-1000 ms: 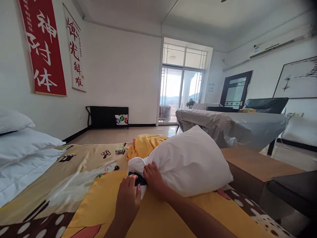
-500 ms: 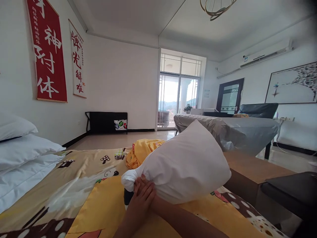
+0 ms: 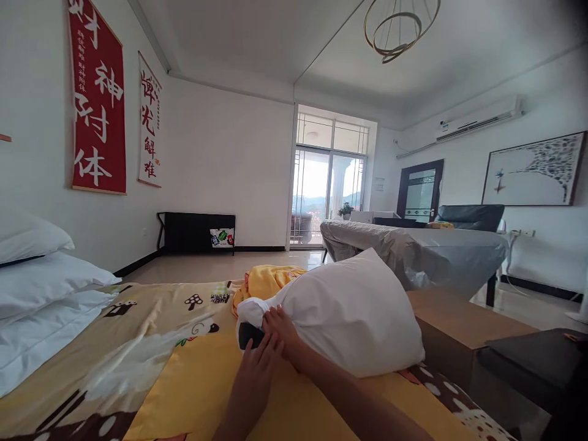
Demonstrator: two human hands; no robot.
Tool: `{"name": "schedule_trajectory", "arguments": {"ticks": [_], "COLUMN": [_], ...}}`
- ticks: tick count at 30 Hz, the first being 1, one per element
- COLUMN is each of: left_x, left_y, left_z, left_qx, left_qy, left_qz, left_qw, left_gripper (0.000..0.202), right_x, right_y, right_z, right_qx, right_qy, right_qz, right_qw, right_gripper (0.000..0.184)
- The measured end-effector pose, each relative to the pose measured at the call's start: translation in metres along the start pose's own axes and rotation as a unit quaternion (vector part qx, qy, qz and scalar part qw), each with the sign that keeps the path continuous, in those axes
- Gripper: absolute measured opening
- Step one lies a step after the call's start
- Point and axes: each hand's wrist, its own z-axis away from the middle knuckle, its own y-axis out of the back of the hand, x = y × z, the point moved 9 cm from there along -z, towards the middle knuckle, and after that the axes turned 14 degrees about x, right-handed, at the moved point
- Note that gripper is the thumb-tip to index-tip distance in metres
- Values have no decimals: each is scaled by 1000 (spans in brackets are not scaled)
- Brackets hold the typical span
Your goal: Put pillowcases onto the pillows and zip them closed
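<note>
A plump white pillow [image 3: 353,312] lies on the bed, its left end gathered into a twisted bunch of fabric [image 3: 252,311] with a dark patch showing below. My right hand [image 3: 285,331] is closed around the narrow neck between bunch and pillow. Just in front of it, my left hand [image 3: 258,370] has its fingers stretched out and apart, the tips near the dark patch and the right wrist. Whether those fingertips touch the fabric I cannot tell. Behind the pillow is a crumpled yellow cloth [image 3: 266,282].
Stacked white pillows [image 3: 50,288] stand at the left on the patterned bedcover [image 3: 151,331]. To the right are a brown box-like piece [image 3: 459,318] and a dark padded seat [image 3: 519,361]. A plastic-covered table [image 3: 441,251] stands beyond, before a glass door [image 3: 328,190].
The pillow has been lowered onto the bed. My left hand has come off the right hand and moved down with its fingers spread, while the right keeps hold of the neck.
</note>
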Motion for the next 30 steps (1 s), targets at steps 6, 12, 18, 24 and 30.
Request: {"name": "schedule_trajectory", "arguments": {"ticks": [6, 12, 18, 24, 30], "left_x": [-20, -41, -10, -2, -14], "left_y": [27, -9, -34, -39, -43], "left_z": [-18, 8, 44, 69, 81], "left_qx": [6, -220, -409, -503, -520], "left_qy": [48, 202, 209, 180, 183], "left_qz": [-26, 126, 246, 258, 248], "left_qw": [998, 946, 853, 805, 797], "left_gripper": [54, 38, 31, 30, 36], "right_x": [94, 177, 157, 63, 25], "right_y": [63, 191, 260, 220, 155], "right_z": [-70, -118, -150, -136, -78], "right_qx": [-39, 27, 95, -90, -254], "right_qy": [25, -5, 92, 215, 166], "right_qz": [102, 189, 181, 19, -129], "right_qw": [994, 982, 975, 972, 944], "right_gripper": [18, 20, 45, 8, 5]}}
